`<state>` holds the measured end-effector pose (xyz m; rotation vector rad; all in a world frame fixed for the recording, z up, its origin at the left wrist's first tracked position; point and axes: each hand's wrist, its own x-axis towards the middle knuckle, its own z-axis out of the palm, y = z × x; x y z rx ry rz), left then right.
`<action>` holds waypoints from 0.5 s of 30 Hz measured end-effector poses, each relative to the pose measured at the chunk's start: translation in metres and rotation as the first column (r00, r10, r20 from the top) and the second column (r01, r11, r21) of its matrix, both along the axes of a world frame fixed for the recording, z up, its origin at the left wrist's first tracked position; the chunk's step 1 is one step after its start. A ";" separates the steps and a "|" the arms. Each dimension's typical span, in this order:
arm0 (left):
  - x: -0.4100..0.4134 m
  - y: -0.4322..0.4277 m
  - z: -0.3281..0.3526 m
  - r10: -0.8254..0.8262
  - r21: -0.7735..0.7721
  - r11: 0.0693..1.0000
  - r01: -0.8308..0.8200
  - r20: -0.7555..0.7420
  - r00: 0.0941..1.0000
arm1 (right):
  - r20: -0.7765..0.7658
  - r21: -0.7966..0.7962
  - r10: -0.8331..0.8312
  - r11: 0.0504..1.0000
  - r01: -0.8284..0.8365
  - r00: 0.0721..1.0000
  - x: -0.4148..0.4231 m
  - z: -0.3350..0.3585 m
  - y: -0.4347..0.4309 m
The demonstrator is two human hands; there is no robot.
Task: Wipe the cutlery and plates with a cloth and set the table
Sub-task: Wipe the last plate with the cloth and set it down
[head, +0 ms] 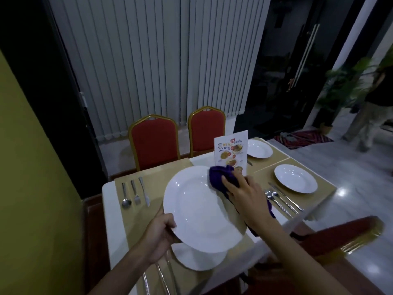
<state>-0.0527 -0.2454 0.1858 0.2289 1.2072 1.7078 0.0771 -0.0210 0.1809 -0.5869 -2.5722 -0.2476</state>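
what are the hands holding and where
Left hand grips the white plate by its near-left rim; right hand holds a purple cloth against its far rim.

Only the person's two arms show. The left hand [161, 233] is bare, and so is the right hand [244, 194]. The left arm [127, 267] is bare all the way to the bottom edge. The right arm [297, 248] is bare too, and looks long and thin. The light is dim, so the nails are too small to tell.
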 end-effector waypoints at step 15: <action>0.039 0.024 -0.018 0.105 -0.020 0.994 -0.103 0.247 0.963 | -0.012 -0.292 0.443 0.856 -0.426 0.897 0.021 -0.031 -0.089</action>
